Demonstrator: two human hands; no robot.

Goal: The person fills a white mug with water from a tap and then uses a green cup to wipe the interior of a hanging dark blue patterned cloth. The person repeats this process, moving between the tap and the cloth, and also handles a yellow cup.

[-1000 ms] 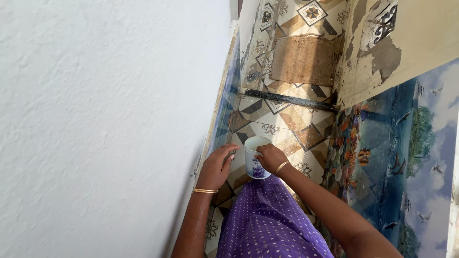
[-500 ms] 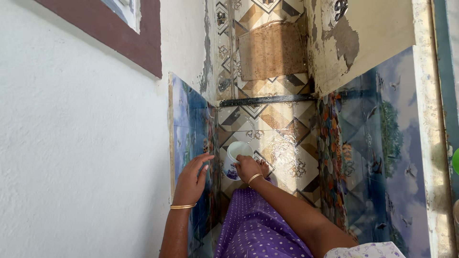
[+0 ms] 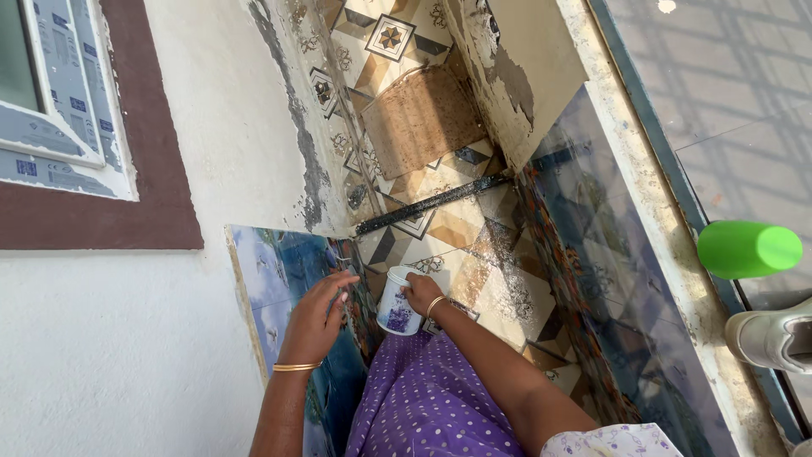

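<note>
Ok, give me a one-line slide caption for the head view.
Right hand grips a white floral mug above a patterned tile floor; left hand rests on the blue wall tiles.

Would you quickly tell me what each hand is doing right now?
Left hand: open, fingers spread against the blue picture tile on the wall, holding nothing.
Right hand: closed on the rim of the white mug.

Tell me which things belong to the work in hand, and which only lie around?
In use:
- white mug, held by the right hand
- left hand, on the blue picture tiles

Lying about:
- green cylinder
- white shoe
- window frame
</note>
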